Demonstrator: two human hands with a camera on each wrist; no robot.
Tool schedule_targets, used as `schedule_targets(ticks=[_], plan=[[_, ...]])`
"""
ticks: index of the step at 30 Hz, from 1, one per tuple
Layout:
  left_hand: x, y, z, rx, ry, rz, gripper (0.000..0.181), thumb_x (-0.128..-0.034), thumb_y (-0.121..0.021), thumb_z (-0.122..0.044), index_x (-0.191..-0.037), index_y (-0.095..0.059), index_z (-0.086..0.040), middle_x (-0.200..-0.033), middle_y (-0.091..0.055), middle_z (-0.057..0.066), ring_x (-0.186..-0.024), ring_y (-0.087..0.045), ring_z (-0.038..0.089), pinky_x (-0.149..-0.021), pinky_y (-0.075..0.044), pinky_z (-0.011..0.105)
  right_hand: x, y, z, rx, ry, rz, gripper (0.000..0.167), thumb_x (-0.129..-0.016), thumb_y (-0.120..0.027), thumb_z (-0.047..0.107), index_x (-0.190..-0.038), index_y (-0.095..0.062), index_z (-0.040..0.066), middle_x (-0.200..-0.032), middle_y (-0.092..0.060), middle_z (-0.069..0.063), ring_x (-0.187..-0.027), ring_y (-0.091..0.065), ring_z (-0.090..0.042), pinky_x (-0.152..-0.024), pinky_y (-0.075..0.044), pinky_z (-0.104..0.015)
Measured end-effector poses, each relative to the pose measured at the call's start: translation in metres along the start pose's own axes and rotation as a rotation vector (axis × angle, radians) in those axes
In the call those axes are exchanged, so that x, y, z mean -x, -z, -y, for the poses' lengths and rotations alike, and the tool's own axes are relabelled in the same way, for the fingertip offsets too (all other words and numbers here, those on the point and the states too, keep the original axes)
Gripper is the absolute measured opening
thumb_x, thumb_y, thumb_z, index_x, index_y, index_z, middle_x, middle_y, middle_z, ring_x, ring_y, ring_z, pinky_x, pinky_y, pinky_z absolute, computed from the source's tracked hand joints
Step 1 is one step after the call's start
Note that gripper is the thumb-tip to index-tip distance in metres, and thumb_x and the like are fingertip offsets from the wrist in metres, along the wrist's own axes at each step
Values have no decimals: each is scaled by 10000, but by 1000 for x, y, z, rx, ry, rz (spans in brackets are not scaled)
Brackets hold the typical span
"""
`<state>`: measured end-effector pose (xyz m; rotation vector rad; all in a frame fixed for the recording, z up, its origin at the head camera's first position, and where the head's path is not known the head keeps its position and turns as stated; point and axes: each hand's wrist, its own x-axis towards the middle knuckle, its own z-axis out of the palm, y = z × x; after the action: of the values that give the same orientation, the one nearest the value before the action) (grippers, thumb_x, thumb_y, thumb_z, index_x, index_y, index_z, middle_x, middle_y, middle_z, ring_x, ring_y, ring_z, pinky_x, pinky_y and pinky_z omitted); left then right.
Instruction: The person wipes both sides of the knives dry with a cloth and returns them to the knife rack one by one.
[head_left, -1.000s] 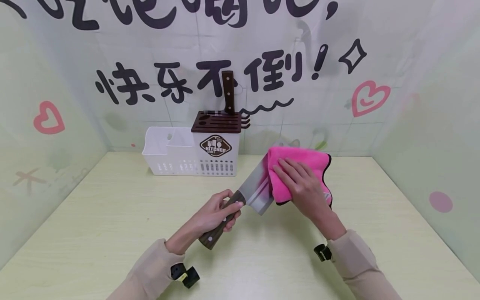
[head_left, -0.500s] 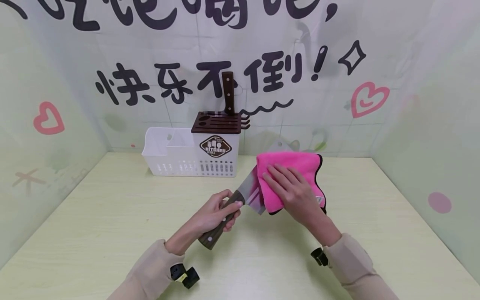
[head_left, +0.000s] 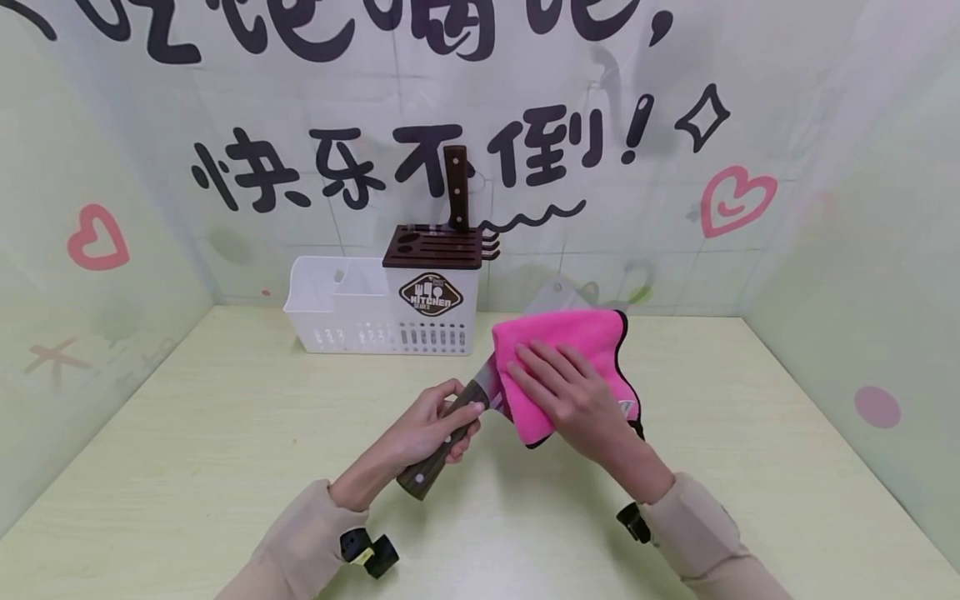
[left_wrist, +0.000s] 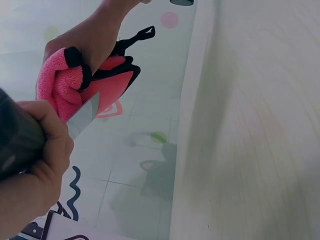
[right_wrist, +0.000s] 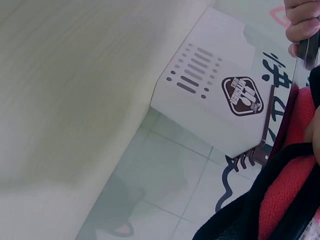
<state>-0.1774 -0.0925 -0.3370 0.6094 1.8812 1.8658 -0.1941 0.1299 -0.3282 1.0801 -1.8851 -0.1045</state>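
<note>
My left hand (head_left: 435,429) grips the dark wooden handle of a cleaver (head_left: 422,477), thumb along its top. The broad steel blade slants up and away to the right, above the table. My right hand (head_left: 573,400) holds a pink cloth (head_left: 600,333) with black edging against the blade, its fingers spread over the cloth's upper side. Most of the blade is covered; only a strip by the handle and the far end with a hole show. In the left wrist view the cloth (left_wrist: 60,95) folds around the blade (left_wrist: 84,119). My right thumb is hidden.
A white kitchen rack (head_left: 337,321) stands at the back against the wall, with a brown slotted top (head_left: 431,246). One brown-handled knife (head_left: 456,187) stands upright in a slot. Dark hooks (head_left: 491,246) stick out at its right side. Printed walls enclose the pale wooden table (head_left: 225,433).
My right hand and the cloth have slid along the blade towards the handle, left and nearer, uncovering the blade's far end. The left hand and the cleaver have stayed in place.
</note>
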Motion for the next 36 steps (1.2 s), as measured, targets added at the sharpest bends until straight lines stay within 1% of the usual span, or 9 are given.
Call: schedule_targets(ticks=[7, 15, 20, 25, 36], plan=[[0, 0, 0, -1, -5, -5, 215, -940, -453, -172, -887, -338, 2, -641, -486, 34, -437, -423, 67, -410, -387, 193, -3, 0, 7, 27, 37, -35, 389, -978, -261, 85, -1114, -626, 91, -1140, -596, -103, -1073, -544, -256, -890, -441, -378], [0, 0, -1, 2, -9, -15, 218, -940, -455, -174, -889, -343, 6, -641, -486, 33, -436, -425, 67, -412, -389, 190, -6, 0, 11, 29, 68, -51, 380, -974, -280, 70, -1098, -638, 101, -1131, -604, -87, -1074, -546, -248, -895, -438, -378], [0, -1, -1, 6, -7, -21, 227, -938, -459, -179, -883, -339, 5, -639, -483, 35, -436, -421, 69, -411, -386, 190, -7, 1, 13, 33, 89, -50, 362, -964, -304, 58, -1103, -635, 107, -1137, -601, -86, -1081, -542, -245, -904, -431, -377], [0, 0, 0, 7, -11, -20, 219, -943, -447, -174, -883, -337, 7, -635, -478, 33, -434, -418, 67, -410, -383, 190, -6, 0, 14, 34, 105, -52, 368, -966, -294, 62, -1101, -635, 103, -1142, -596, -95, -1079, -542, -245, -906, -430, -377], [0, 0, 0, 10, -16, -14, 228, -940, -454, -185, -879, -335, 0, -637, -482, 30, -435, -423, 66, -410, -385, 188, -4, 1, 10, 28, 114, -43, 361, -965, -300, 58, -1111, -627, 105, -1159, -586, -90, -1086, -537, -240, -914, -423, -380]])
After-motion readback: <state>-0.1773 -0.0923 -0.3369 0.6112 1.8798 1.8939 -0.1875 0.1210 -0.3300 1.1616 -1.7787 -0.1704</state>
